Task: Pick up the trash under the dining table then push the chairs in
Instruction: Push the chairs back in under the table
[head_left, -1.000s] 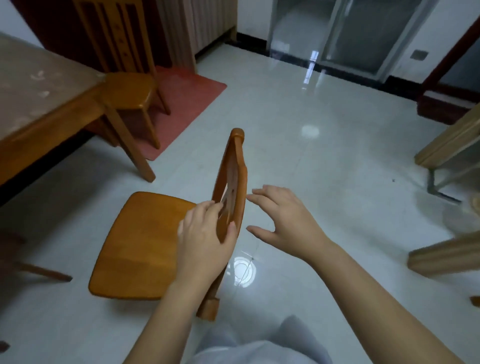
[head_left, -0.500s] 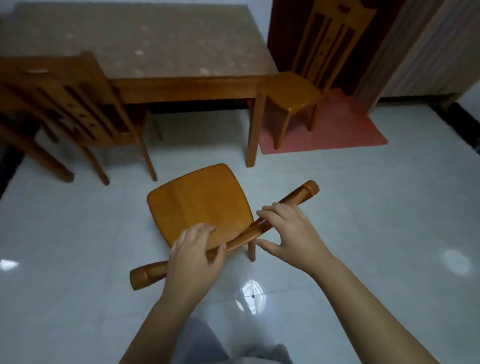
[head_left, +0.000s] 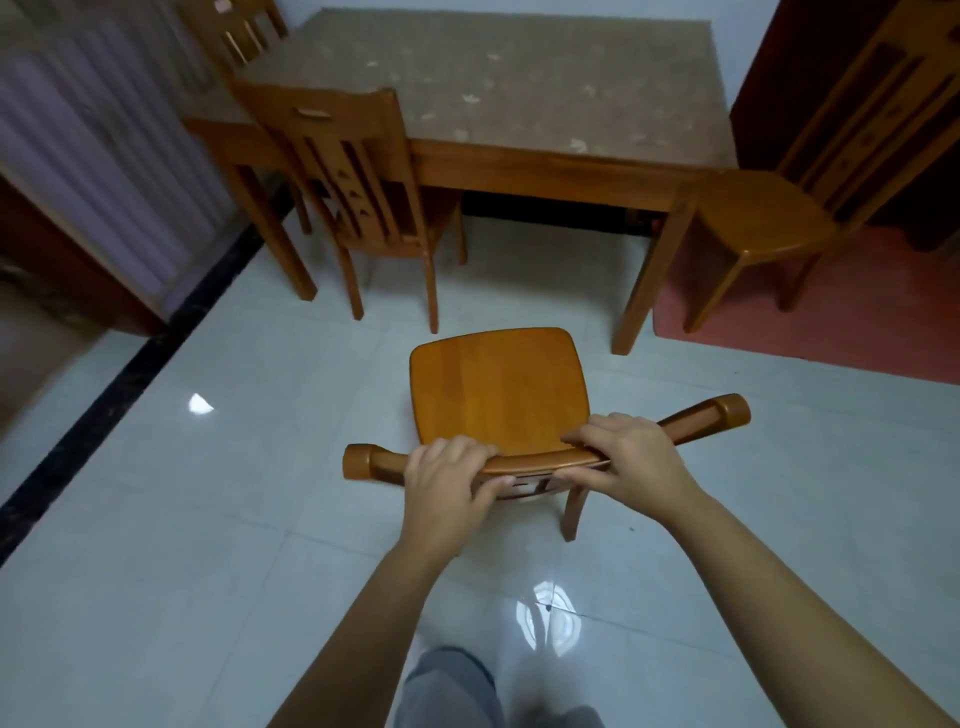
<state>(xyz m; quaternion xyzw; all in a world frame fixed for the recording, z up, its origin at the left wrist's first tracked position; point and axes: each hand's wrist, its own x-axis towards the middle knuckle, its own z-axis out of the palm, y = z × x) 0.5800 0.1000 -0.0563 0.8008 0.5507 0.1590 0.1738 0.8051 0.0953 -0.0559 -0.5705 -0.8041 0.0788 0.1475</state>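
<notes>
Here, left grip (head_left: 447, 483) and right grip (head_left: 628, 462) clamped round top rail of the chair (head_left: 498, 389), seat beyond, dining table (head_left: 519, 171) ahead.

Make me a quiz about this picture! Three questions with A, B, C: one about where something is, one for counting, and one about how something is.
1. Where does the red mat lie?
A) under the side chair right of the table
B) by the curtain
C) under the person's feet

2. How many hands hold the top rail of the near chair?
A) none
B) one
C) two

3. How does the near chair stand?
A) pushed in under the table
B) out on the tiles, apart from the table
C) tipped over on its side

Answers:
1 A, the side chair's legs stand on the mat.
2 C, the left hand and the right hand both curl over the rail.
3 B, bare floor shows between its seat and the table.
</notes>
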